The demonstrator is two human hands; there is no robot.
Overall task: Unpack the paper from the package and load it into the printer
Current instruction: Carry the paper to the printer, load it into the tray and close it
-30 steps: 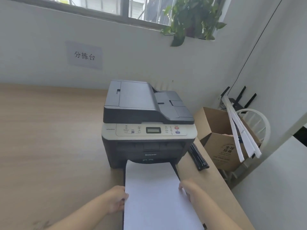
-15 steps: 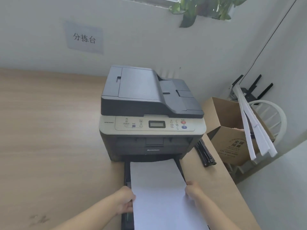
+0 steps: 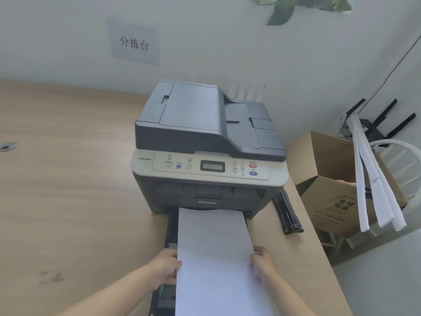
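Observation:
A dark grey printer (image 3: 205, 142) with a pale control panel stands on the wooden table (image 3: 68, 190). Its black paper tray (image 3: 169, 233) is pulled out toward me. A white stack of paper (image 3: 214, 252) lies over the tray, its far end at the printer's lower slot. My left hand (image 3: 165, 266) grips the stack's left edge. My right hand (image 3: 262, 262) grips its right edge. The stack's near end runs out of view at the bottom.
A black folded object (image 3: 287, 213) lies on the table right of the printer. Beyond the table's right edge stand an open cardboard box (image 3: 328, 190), white strips (image 3: 373, 185) and a white chair (image 3: 403, 160). A wall sign (image 3: 134, 43) hangs behind.
The view has tilted down and drawn closer. Both hands have slid forward with the paper stack toward the printer's slot.

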